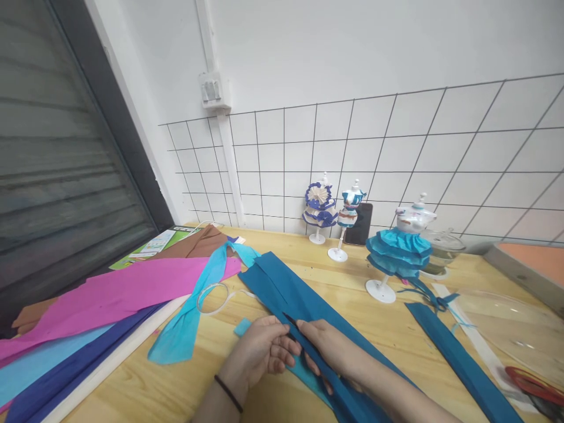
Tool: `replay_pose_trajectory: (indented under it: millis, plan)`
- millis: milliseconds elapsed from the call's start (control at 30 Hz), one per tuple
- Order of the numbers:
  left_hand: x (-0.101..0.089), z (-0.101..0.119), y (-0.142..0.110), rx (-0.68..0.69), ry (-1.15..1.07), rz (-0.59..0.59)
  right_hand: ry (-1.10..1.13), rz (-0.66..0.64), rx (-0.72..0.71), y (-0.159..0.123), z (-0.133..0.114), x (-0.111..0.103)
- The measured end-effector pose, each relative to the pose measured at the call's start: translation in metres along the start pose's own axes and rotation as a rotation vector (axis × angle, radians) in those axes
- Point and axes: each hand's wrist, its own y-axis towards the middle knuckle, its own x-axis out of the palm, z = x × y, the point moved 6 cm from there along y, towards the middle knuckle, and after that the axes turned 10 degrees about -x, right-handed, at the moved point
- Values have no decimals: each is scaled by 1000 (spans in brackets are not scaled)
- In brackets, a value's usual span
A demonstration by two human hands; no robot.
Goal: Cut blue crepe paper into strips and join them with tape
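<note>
My right hand (328,346) is closed round what looks like a pair of dark scissors (291,320). Their slim point sticks out up and left past my thumb; the handles are mostly hidden. Close by on the left, my left hand (271,346) has curled fingers, thumb and forefinger pinched at the edge of teal crepe paper (324,376); exactly what they grip is partly hidden. Beneath both hands lies a long folded sheet of teal crepe paper (282,279). A small light-blue paper piece (242,327) lies beside my left wrist.
Pink (145,288), brown, blue and cream crepe papers spread on the left. A turquoise strip (194,317) and white ring (212,298) lie nearby. Three small dress forms stand behind, one in a turquoise ruffled skirt (399,252), near a phone (359,226). Another teal strip (458,358) lies right.
</note>
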Motion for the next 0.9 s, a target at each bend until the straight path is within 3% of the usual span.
replay_pose_trajectory:
  millis: [900]
  plan:
    - [2, 1, -4, -3, 26, 14, -47, -34, -42, 6, -8, 0]
